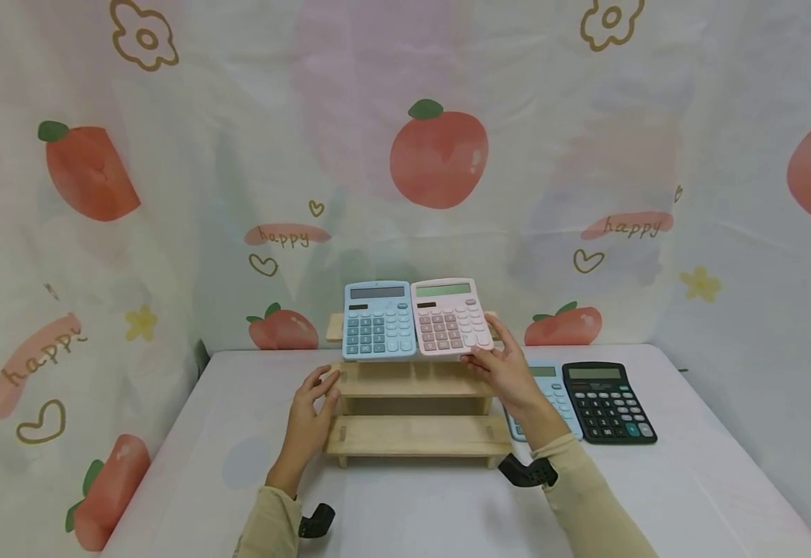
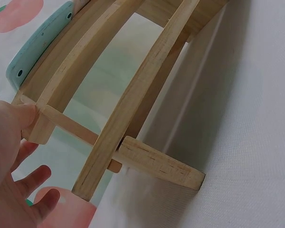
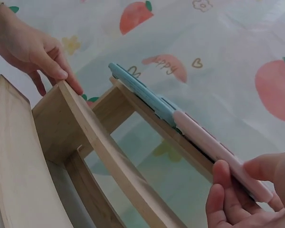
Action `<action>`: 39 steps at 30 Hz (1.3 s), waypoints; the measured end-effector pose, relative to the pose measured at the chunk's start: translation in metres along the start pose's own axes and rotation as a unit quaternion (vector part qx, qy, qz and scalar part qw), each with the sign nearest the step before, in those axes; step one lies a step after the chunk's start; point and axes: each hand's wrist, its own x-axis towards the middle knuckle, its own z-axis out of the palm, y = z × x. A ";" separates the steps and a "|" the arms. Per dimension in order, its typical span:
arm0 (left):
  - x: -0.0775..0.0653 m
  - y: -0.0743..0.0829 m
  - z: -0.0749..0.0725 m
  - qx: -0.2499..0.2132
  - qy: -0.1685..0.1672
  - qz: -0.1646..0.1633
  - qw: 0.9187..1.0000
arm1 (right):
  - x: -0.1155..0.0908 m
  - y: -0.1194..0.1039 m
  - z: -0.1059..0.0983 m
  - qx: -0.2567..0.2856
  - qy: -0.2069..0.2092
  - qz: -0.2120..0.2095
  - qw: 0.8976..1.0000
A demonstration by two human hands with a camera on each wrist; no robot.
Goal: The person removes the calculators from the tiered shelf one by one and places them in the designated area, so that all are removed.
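Observation:
A pink calculator (image 1: 450,318) leans on the top tier of a stepped wooden rack (image 1: 415,434), right beside a light blue calculator (image 1: 379,322). My right hand (image 1: 510,372) grips the pink one by its lower right corner, the thumb on one face and fingers on the other, as the right wrist view shows. At the left end of the middle tier, my left hand (image 1: 313,418) pinches the board's corner between thumb and index finger. Its other fingers hang spread below in the left wrist view. In that view, the blue calculator's edge (image 2: 40,42) shows above the wood.
Right of the rack, a second blue calculator (image 1: 555,399) lies partly behind my right wrist. Next to it is a black calculator (image 1: 609,403). A white cloth covers the table (image 1: 419,511), with a fruit-printed curtain (image 1: 517,155) behind and at the sides.

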 end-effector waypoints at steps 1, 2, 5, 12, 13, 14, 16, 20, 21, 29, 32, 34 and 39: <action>0.000 0.000 0.000 0.000 -0.001 -0.001 1.000 | -0.001 0.000 -0.001 0.006 -0.002 0.001 1.000; 0.000 0.000 0.000 0.001 -0.002 -0.002 1.000 | -0.002 0.000 -0.001 0.012 -0.004 0.002 1.000; 0.000 0.001 0.000 0.000 -0.004 -0.007 1.000 | -0.004 0.000 -0.001 0.029 -0.009 0.002 1.000; 0.000 0.001 0.000 -0.002 -0.003 -0.015 1.000 | -0.013 -0.006 -0.001 0.045 -0.017 -0.013 0.999; -0.001 0.001 0.000 -0.003 -0.002 -0.015 1.000 | -0.014 -0.007 -0.001 0.043 -0.018 -0.016 0.999; -0.001 0.000 0.000 -0.004 -0.001 -0.015 1.000 | -0.016 -0.007 -0.002 0.042 -0.019 -0.018 0.999; -0.001 0.000 0.000 -0.007 -0.001 -0.015 1.000 | -0.019 -0.009 -0.002 0.038 -0.017 -0.021 0.999; 0.000 -0.001 0.000 -0.012 -0.002 -0.013 1.000 | -0.028 -0.013 -0.006 0.020 -0.013 -0.024 0.999; 0.000 -0.002 0.000 -0.013 -0.003 -0.013 1.000 | -0.030 -0.014 -0.007 0.015 -0.010 -0.024 1.000; 0.001 0.000 -0.001 -0.010 -0.008 -0.023 1.000 | -0.045 -0.021 -0.014 0.008 -0.020 -0.037 0.999; 0.001 0.001 -0.001 -0.009 -0.009 -0.022 1.000 | -0.049 -0.021 -0.015 -0.003 -0.023 -0.039 0.999; 0.001 0.001 -0.001 -0.010 -0.010 -0.021 1.000 | -0.051 -0.021 -0.017 -0.010 -0.023 -0.040 0.999; 0.000 0.000 -0.001 -0.010 -0.009 -0.022 1.000 | -0.055 -0.020 -0.021 -0.025 -0.023 -0.042 0.999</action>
